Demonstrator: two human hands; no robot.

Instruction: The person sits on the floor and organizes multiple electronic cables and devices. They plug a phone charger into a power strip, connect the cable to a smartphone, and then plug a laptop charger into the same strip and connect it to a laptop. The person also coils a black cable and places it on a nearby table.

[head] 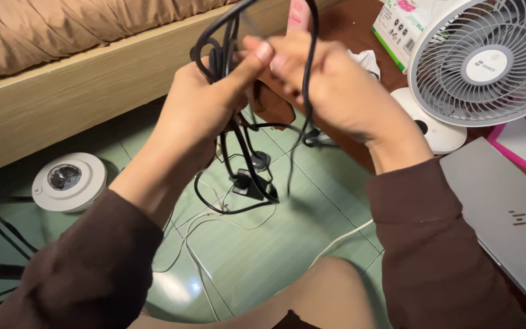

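Cords (238, 140), black and tangled, hang in a bunch over the green floor (287, 244), beside the bed (80, 91) and the white fan (482, 61). The left hand (205, 103) grips the bunch tight, and the right hand (330, 85) pinches one strand up top. It looks like untangling, so next that strand needs a slow pull free.

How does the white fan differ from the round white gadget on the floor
The fan stands upright on a base on the brown surface at the right; the round gadget lies flat on the green tiles by the bed. The fan has a slatted grille; the gadget has a smooth shell with a dark glassy centre. The fan looks larger. Both are white and round.
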